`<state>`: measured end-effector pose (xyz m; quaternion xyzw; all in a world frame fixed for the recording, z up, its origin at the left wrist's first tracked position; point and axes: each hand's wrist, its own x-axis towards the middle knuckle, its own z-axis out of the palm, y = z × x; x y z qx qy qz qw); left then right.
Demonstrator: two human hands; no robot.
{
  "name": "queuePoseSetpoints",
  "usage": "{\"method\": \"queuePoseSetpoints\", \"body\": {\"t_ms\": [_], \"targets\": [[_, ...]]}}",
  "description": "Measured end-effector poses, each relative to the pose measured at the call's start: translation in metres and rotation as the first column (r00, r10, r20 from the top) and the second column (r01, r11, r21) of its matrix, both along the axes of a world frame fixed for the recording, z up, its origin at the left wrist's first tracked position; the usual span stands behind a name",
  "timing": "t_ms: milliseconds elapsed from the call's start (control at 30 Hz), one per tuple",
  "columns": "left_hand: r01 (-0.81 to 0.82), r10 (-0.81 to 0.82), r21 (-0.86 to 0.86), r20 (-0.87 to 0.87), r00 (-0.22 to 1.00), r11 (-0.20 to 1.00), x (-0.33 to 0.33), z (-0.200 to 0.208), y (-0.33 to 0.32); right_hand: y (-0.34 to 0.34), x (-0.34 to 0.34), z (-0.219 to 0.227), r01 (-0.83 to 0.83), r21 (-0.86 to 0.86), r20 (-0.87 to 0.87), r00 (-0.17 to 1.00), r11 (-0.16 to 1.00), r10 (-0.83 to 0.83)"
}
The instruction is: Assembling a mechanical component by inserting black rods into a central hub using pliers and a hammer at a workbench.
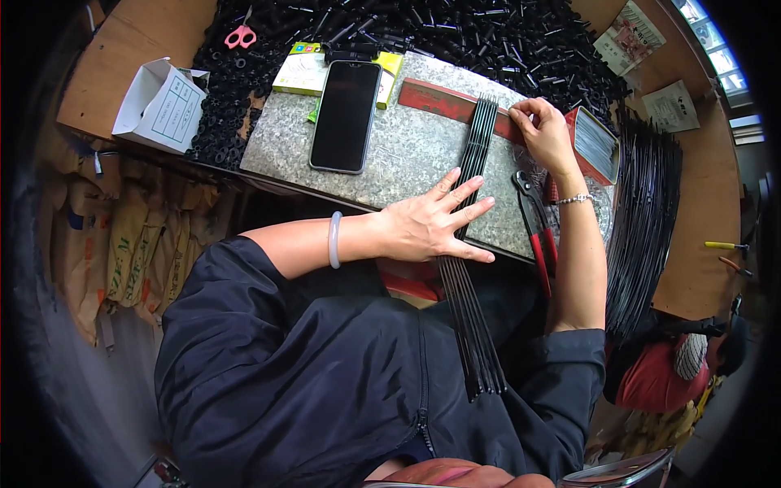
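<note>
A row of long thin black rods point(472, 321) runs from the stone-topped bench toward my lap. My left hand point(431, 220) lies flat across the rods, fingers spread. At the far end the rods cross a red metal bar point(431, 99). My right hand point(543, 134) is at the bar's right end, thumb and forefinger pinched together; whatever is between them is too small to make out. Beside it stands a red-edged box point(596, 145) of thin pale pieces. Red-handled pliers point(537, 236) lie below my right hand, over the bench edge.
A phone point(346, 118) rests against yellow-and-white boxes point(303, 69). Small black parts point(504, 41) are heaped behind, with pink scissors point(240, 36) and an opened white carton point(167, 106) at left. More long black rods point(647, 211) stand at right, near a person in red point(655, 378).
</note>
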<state>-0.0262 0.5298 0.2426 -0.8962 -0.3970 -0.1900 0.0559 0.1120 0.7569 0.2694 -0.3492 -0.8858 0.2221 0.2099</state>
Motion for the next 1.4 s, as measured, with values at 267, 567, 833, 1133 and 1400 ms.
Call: {"method": "queuePoseSetpoints", "body": {"t_ms": [267,567,833,1133,1400], "targets": [[0.003,-0.002,-0.022,0.031,1.000,1.000,0.0003,-0.0015,-0.0001,-0.0001,-0.0009,0.0007,0.021,-0.028,0.028,0.999,0.999,-0.021],[0.007,-0.007,0.005,0.000,1.000,1.000,-0.0003,-0.0068,0.0026,0.0036,0.0009,-0.0029,-0.006,-0.042,-0.016,1.000,0.999,0.005],[0.002,-0.003,0.011,0.015,1.000,1.000,-0.0001,-0.0070,0.0024,0.0039,0.0021,-0.0035,0.013,-0.099,-0.023,1.000,0.995,-0.015],[-0.002,0.004,-0.036,0.058,0.998,0.999,0.0007,-0.0033,0.0007,0.0066,0.0032,-0.0060,0.001,-0.098,-0.041,0.999,0.995,-0.005],[-0.009,0.010,-0.025,0.059,0.998,1.000,0.0003,-0.0052,0.0025,0.0041,-0.0016,0.0000,0.006,-0.097,-0.018,1.000,0.995,-0.008]]}}
